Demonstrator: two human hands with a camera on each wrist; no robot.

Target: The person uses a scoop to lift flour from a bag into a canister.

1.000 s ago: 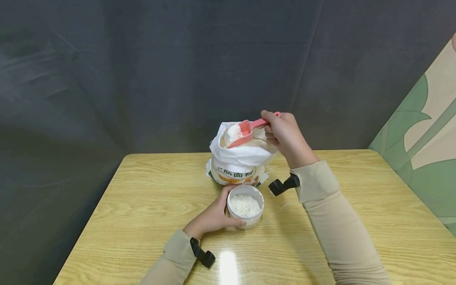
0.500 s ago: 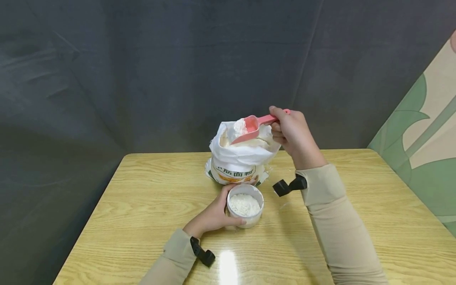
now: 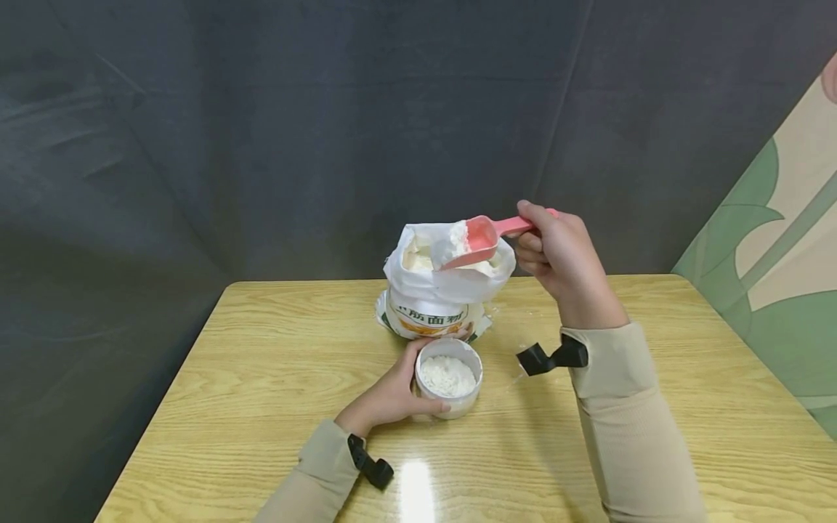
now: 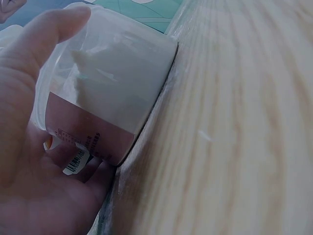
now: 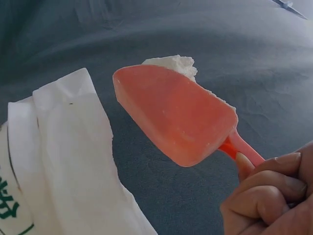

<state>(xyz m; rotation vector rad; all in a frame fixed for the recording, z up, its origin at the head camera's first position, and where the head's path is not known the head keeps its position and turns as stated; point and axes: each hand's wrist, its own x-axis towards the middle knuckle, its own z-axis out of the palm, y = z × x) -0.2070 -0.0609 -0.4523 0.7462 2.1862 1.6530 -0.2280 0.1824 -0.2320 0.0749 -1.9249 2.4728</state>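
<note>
My right hand (image 3: pixel 554 247) grips the handle of a pink scoop (image 3: pixel 482 238), which carries a heap of white flour (image 3: pixel 451 245). In the head view the scoop hangs over the mouth of the flour bag (image 3: pixel 434 287); the right wrist view shows the underside of the scoop (image 5: pixel 176 117) apart from the bag's folded rim (image 5: pixel 78 147). Below, my left hand (image 3: pixel 391 392) holds a clear round tub (image 3: pixel 451 407) with white powder inside, thumb on the near side. The left wrist view shows the tub (image 4: pixel 122 73) standing on the table.
The wooden table (image 3: pixel 275 363) bears the bag and, just in front of it, the tub. Traces of white powder lie right of the bag. A dark curtain (image 3: pixel 327 145) hangs behind, and a leaf-patterned panel (image 3: pixel 778 290) stands at the right.
My right hand has moved to the right with the loaded scoop, rising slightly and then dropping a little. The left hand and the tub have stayed in place.
</note>
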